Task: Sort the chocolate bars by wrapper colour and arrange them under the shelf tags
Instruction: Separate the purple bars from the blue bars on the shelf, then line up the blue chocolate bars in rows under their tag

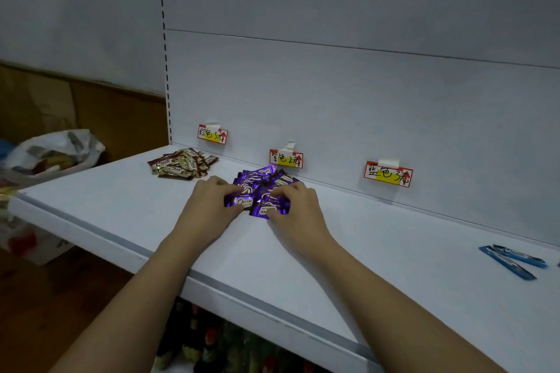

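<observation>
A: Where are the purple chocolate bars (263,191)?

B: Gathered at twelve o'clock, under the middle tag (286,158); pinched by curled left hand (209,201) and right hand (295,206).

A: Risk?

B: Slippery foil could be fanned toward the brown bars (181,164) at ten o'clock if squeezed unevenly.

— What sits off the shelf's left end?
— A crumpled white plastic bag (57,148), left of the white shelf (394,266) and lower. Behind the bag runs a brown wall panel (121,118).
— And under the shelf?
— Dim, blurred packages (218,342); I can't tell what they are.
</observation>
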